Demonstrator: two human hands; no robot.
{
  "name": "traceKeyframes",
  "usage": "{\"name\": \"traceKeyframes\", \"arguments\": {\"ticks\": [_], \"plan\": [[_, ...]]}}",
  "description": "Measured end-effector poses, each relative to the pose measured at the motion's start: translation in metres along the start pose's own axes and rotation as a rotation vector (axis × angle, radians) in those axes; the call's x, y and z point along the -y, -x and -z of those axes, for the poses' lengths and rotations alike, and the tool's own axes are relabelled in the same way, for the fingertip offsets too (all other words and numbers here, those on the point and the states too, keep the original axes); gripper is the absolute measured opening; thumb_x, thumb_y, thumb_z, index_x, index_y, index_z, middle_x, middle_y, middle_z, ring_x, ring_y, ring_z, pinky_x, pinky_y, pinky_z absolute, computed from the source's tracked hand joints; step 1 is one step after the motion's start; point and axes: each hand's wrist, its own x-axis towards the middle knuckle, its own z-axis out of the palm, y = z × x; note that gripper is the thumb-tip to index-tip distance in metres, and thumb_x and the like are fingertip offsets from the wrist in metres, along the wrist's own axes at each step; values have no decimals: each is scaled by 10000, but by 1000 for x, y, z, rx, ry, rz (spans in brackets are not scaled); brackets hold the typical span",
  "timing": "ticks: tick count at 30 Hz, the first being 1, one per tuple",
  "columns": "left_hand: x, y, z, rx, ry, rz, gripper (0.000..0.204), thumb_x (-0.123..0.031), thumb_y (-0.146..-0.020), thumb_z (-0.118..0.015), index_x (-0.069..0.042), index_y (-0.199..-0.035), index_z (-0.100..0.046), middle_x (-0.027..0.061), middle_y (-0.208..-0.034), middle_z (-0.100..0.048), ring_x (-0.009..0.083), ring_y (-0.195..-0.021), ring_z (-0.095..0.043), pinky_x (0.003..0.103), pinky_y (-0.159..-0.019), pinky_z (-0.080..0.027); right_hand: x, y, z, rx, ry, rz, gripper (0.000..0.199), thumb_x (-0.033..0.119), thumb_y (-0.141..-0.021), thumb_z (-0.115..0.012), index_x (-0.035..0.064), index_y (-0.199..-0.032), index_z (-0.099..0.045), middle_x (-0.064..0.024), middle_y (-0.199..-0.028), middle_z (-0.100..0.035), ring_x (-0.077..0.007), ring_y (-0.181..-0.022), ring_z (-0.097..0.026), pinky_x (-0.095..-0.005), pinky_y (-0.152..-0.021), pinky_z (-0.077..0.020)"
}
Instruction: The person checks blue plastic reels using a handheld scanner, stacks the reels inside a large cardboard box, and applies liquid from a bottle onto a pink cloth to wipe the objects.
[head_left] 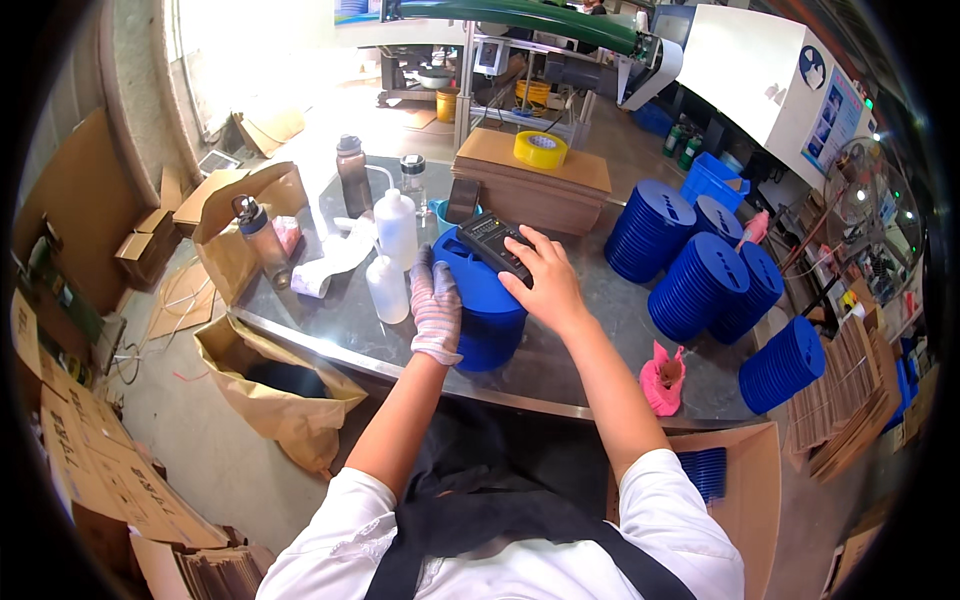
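Note:
A stack of round blue plastic discs (490,330) stands upright at the table's near edge, in front of me. Against its left side lies my left hand (437,305) in a striped, grey-fingered glove, fingers stretched out and pointing away. My bare right hand (547,280) has its thumb and fingers on the right end of a black handheld device with small keys or markings (492,245), which tilts over the top of the stack. The device's exact kind is unclear, and its underside is hidden. Left of the stack stand two white squeeze bottles (388,290).
Several blue disc stacks (700,285) stand on the right of the metal table (600,345), near a crumpled pink item (662,378). Yellow tape (540,149) tops a cardboard pile (530,185) behind. Drinking bottles (352,175) and a paper bag (280,385) are left; an open carton (745,480) is lower right.

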Motion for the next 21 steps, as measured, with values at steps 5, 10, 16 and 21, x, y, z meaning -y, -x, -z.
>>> {"name": "traceKeyframes", "arguments": {"ticks": [5,10,16,21], "plan": [[9,-2,-1,-15,142,7,453,-175,-1010,-482,-10,-1427,-413,92,-1280,-540,151,-1026,-506,264,-920,-422,3,-1,2,16,-13,1,463,312,-825,-686,74,-1218,-636,-160,-1383,-503,-332,-1152,-517,-412,-1008,-434],[-7,1,-2,-7,49,71,459,-189,-1006,-485,-10,-1423,-417,67,-1197,-553,130,-952,-499,253,-870,-433,2,-2,2,31,-16,-16,450,306,-832,-674,77,-1218,-636,-159,-1387,-502,-331,-1157,-515,-415,-1011,-433],[-14,7,-5,-6,32,61,452,-181,-1007,-483,-10,-1420,-423,78,-1233,-551,144,-987,-505,260,-897,-425,1,0,1,29,-6,-15,453,304,-830,-674,78,-1220,-630,-155,-1386,-504,-336,-1161,-513,-418,-1010,-435],[-2,2,-2,-31,46,12,458,-185,-1007,-491,-8,-1423,-420,115,-1324,-525,187,-1131,-497,285,-993,-383,3,0,0,22,-7,-14,462,300,-825,-675,73,-1225,-626,-150,-1382,-507,-334,-1150,-515,-413,-1011,-431]]}}
